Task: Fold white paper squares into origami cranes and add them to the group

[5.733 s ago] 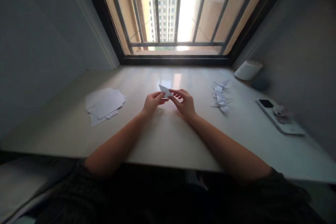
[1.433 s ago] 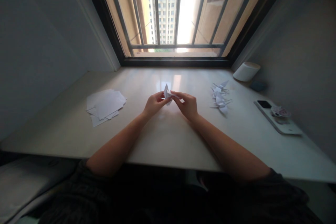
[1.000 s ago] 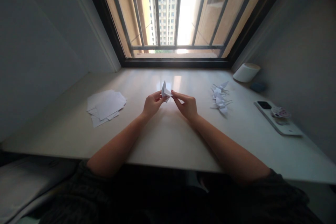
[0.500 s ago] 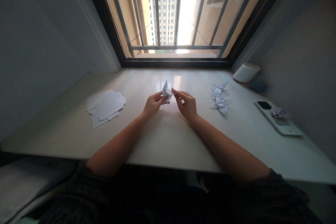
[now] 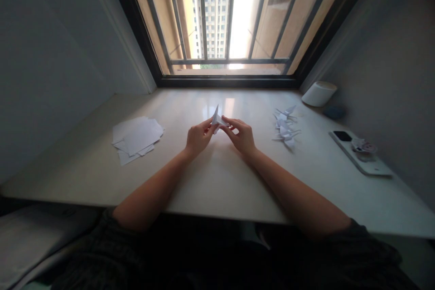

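A small white folded paper (image 5: pixel 218 118) with a sharp point sticking up is held between both hands above the white sill. On its left side, my left hand (image 5: pixel 199 136) pinches it between thumb and fingers. My right hand (image 5: pixel 241 134) grips its right side, thumb below and fingertips on top. The lower folds are partly hidden behind the fingers. Several finished paper cranes (image 5: pixel 286 127) lie in a group to the right of my right hand. To the left of my left hand rests a loose stack of white paper sheets (image 5: pixel 141 136).
A phone (image 5: pixel 356 156) with a small roundish object (image 5: pixel 364 146) on it lies at the right. Behind it are a white cylindrical thing (image 5: pixel 319 94) and a dark blurred item (image 5: pixel 334 112). A barred window (image 5: pixel 227 82) closes off the back of the sill (image 5: pixel 217 181).
The folded paper has turned slightly in my hands, its upright point now leaning right. My right thumb has come in closer to my left fingertips under the paper.
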